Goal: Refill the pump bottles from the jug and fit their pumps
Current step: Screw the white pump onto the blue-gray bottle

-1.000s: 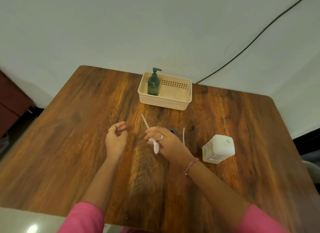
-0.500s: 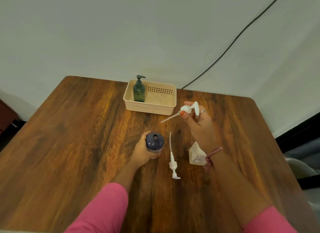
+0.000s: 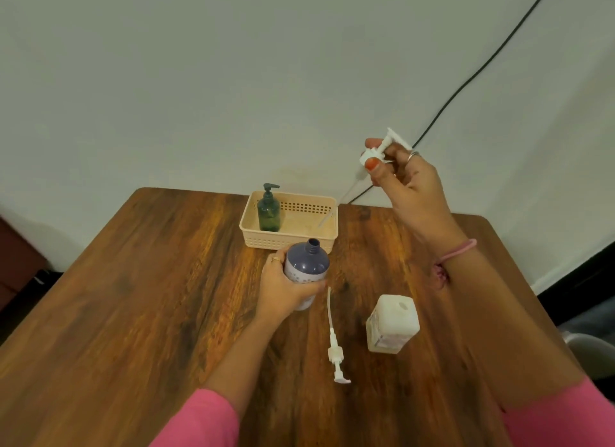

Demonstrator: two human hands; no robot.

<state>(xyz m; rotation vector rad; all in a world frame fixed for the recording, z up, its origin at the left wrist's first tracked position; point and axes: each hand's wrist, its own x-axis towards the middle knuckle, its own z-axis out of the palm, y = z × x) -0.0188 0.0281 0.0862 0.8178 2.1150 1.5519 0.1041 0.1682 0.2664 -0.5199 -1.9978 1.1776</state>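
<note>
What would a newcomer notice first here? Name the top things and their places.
The right hand raised above the table, pinching a white pump with its tube dangling over the basket. Below, the left hand grips an open purple bottle at mid-table.

just one head cam, looking forward and down over the worktop (image 3: 139,296) from its near edge, pretty close, wall behind.
</note>
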